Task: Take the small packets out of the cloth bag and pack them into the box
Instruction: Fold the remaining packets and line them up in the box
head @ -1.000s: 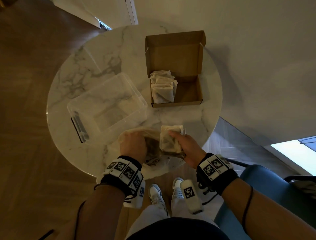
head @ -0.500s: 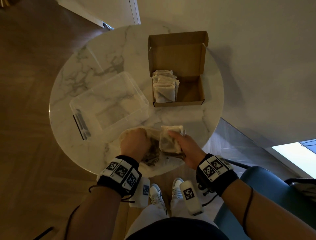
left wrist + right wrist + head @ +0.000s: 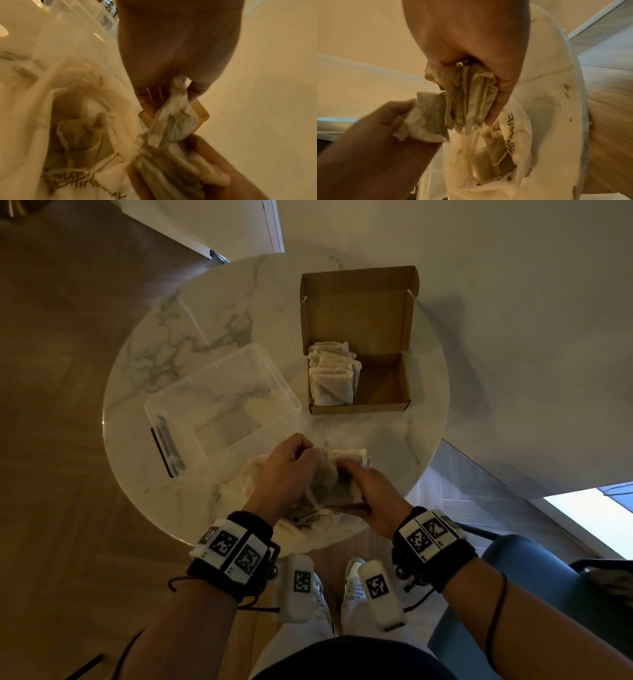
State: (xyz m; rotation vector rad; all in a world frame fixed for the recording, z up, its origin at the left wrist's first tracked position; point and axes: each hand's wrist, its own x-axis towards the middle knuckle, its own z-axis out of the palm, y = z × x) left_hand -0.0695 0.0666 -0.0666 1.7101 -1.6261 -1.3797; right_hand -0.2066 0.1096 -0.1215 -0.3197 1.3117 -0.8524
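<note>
Your right hand (image 3: 371,498) grips a stack of packets (image 3: 471,97) just above the bag (image 3: 308,520), which lies at the 6 o'clock edge of the table (image 3: 154,392), and your left hand (image 3: 284,474) pinches one more packet (image 3: 173,121) against this stack. The box (image 3: 387,381) stands open at 1 o'clock with packets in its left half. A clear tub (image 3: 219,409) sits at 9 o'clock, just beside the bag.

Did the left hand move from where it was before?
Yes. The left hand went right, off the cloth bag, toward the right hand.
</note>
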